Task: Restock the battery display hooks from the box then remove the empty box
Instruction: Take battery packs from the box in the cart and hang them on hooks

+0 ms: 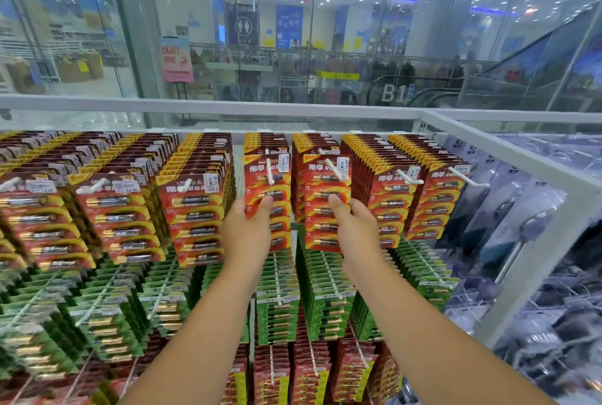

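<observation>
Red and yellow battery cards hang in rows on white display hooks across the top of the rack. My left hand grips the lower left of a battery card stack threaded on a white hook, thumb on its front. My right hand grips a second battery card stack on the neighbouring hook, thumb on its front. Both stacks sit near the hook tips. No box is in view.
Full rows of red cards hang left and right of my hands. Green battery cards fill the row below, more red cards lower still. A white frame borders the rack's right side, with clear-packaged goods beyond. Glass wall behind.
</observation>
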Available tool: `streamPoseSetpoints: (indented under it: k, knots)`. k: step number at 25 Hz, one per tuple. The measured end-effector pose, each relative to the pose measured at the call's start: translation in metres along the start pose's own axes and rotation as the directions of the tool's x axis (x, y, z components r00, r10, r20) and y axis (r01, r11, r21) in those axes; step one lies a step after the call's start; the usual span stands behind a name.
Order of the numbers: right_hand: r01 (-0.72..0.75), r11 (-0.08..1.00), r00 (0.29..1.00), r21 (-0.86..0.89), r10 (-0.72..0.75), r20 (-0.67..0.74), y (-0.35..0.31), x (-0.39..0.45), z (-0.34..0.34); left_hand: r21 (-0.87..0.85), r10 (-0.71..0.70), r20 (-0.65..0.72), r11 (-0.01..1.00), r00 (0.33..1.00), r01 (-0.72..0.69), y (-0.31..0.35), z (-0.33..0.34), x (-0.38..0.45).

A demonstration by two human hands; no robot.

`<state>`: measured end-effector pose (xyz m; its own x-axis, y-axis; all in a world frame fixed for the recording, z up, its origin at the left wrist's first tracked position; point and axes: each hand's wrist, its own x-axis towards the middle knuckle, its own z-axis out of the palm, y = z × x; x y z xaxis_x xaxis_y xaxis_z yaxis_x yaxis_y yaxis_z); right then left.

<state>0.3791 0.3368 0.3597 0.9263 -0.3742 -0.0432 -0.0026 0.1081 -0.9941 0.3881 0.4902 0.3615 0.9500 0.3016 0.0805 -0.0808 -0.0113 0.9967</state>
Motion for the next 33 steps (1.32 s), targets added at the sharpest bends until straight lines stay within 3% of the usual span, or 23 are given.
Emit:
streamPoseSetpoints:
  k: [8, 14, 20, 26, 33]
  knots:
    - [0.057, 0.998, 0.994, 0.011, -0.056, -0.094, 0.017, 0.06, 0.03, -0.033, -0.023, -0.037, 0.999, 0.999, 0.022, -0.023, 0.025, 0.05]
    - [0.096, 0.992, 0.98, -0.079, -0.108, -0.168, 0.028, 0.04, 0.031, 0.135, 0.012, -0.009, 0.991, 1.0, -0.01, -0.036, 0.015, 0.026]
    - [0.081, 0.983, 0.993, -0.164, -0.094, -0.074, 0.042, -0.014, 0.013, 0.189, 0.018, 0.131, 0.981, 0.991, -0.043, -0.058, -0.012, -0.015]
    - [0.01, 0.981, 1.0, -0.195, -0.014, -0.019, 0.064, -0.079, -0.044, 0.218, -0.056, 0.299, 0.976, 0.953, -0.011, -0.063, -0.029, -0.058]
    - [-0.124, 0.963, 0.973, -0.238, 0.071, -0.219, 0.109, -0.13, -0.186, 0.225, -0.115, 0.467, 0.974, 0.877, 0.008, -0.1, 0.025, -0.134]
